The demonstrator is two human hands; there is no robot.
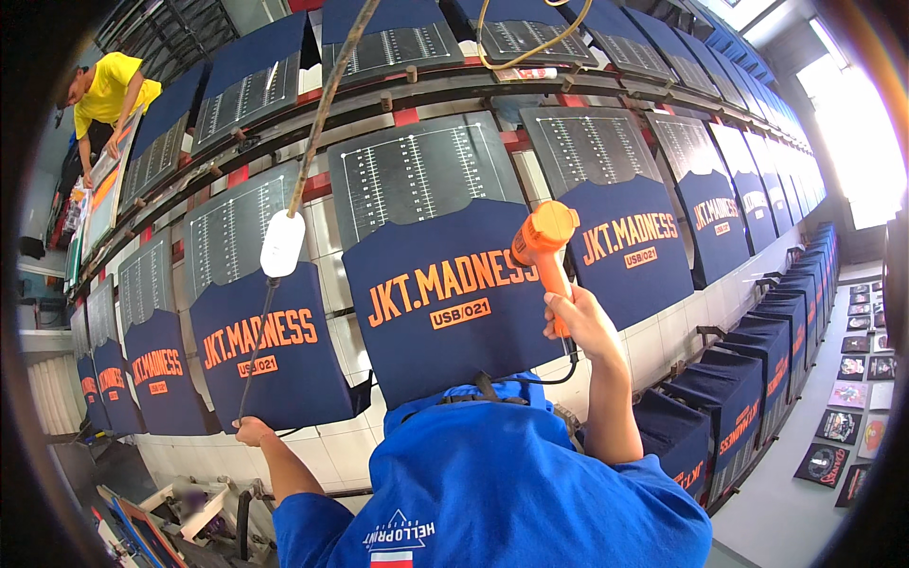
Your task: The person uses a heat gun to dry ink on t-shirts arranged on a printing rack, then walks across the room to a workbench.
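Observation:
My right hand (pixel 584 322) is closed round the handle of an orange hair dryer (pixel 546 237), raised over the right side of a navy T-shirt (pixel 454 336). That shirt is stretched on a dark board (pixel 417 170) marked with white scale lines and bears orange lettering. The dryer covers the end of the print. At the lower left my left hand (pixel 253 432) pinches a thin black cord (pixel 252 374), beside the lower edge of another printed navy shirt (pixel 312 379). The cord runs up to a white power socket (pixel 282 244) hanging from a brown cable (pixel 329 99).
Long rows of boards with navy shirts stretch left and right, with a farther row (pixel 398 52) behind. More shirt-covered boards (pixel 739 398) stand at the lower right. A person in a yellow shirt (pixel 115 90) works at the far left. Printed samples (pixel 838 426) lie on the right-hand floor.

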